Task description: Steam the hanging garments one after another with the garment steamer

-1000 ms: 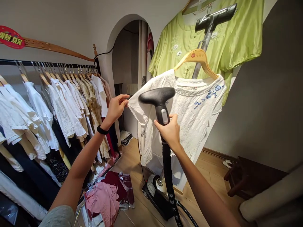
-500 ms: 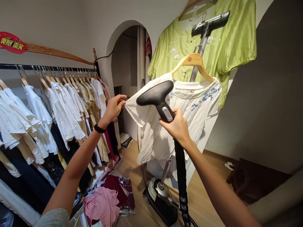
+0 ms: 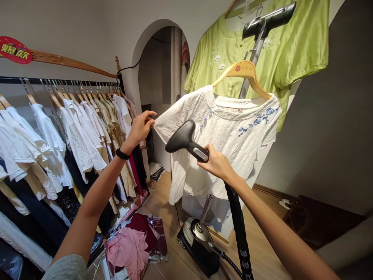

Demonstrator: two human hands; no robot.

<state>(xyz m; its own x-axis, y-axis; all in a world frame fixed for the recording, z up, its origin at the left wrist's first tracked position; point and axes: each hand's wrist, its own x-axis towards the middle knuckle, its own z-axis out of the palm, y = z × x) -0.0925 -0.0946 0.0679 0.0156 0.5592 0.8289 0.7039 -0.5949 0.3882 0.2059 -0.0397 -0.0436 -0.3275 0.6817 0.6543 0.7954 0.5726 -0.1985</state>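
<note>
A white blouse (image 3: pixel 224 144) with blue embroidery hangs on a wooden hanger (image 3: pixel 244 70) from the steamer's pole. My left hand (image 3: pixel 142 126) pinches the end of its left-side sleeve and holds it stretched out. In my right hand (image 3: pixel 217 163) is the handle of a black garment steamer head (image 3: pixel 182 138), tilted toward the left. The head lies over the lower edge of the stretched sleeve; whether it touches the cloth I cannot tell. A black hose (image 3: pixel 237 225) runs down from below my right hand toward the steamer base (image 3: pixel 198 243) on the floor.
Behind the blouse hangs a green embroidered top (image 3: pixel 300 50). On the left, a rack (image 3: pixel 87 82) carries many garments. Pink clothing (image 3: pixel 128 249) and plastic packets lie on the floor. A dark wooden piece of furniture (image 3: pixel 323 217) stands at the right.
The steamer head has moved down and tilted further left, uncovering the blouse's shoulder and blue buttons. My left hand still holds the sleeve. The view has shifted slightly.
</note>
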